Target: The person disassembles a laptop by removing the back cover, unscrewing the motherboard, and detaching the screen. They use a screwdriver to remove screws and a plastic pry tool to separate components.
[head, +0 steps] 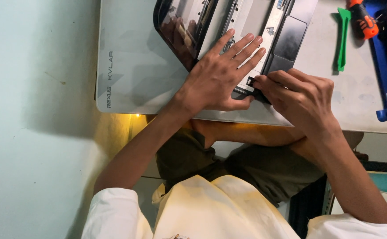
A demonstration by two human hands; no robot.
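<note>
Notably, left hand (218,77) lies flat, gripping nothing, on the opened laptop (251,26) while right hand (302,97) pinches its near corner trim (252,82); excess prying force could snap it.

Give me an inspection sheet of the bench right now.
Surface: pale grey mat on the desk.
Job's things: opened laptop, inner frame exposed, dark touchpad visible.
Clutter: green pry tool, orange-handled screwdriver, blue tray.
Hands: left hand flat on the laptop; right hand pinching its near edge.
Cables: nothing seen.
Surroundings: light wall at left.
</note>
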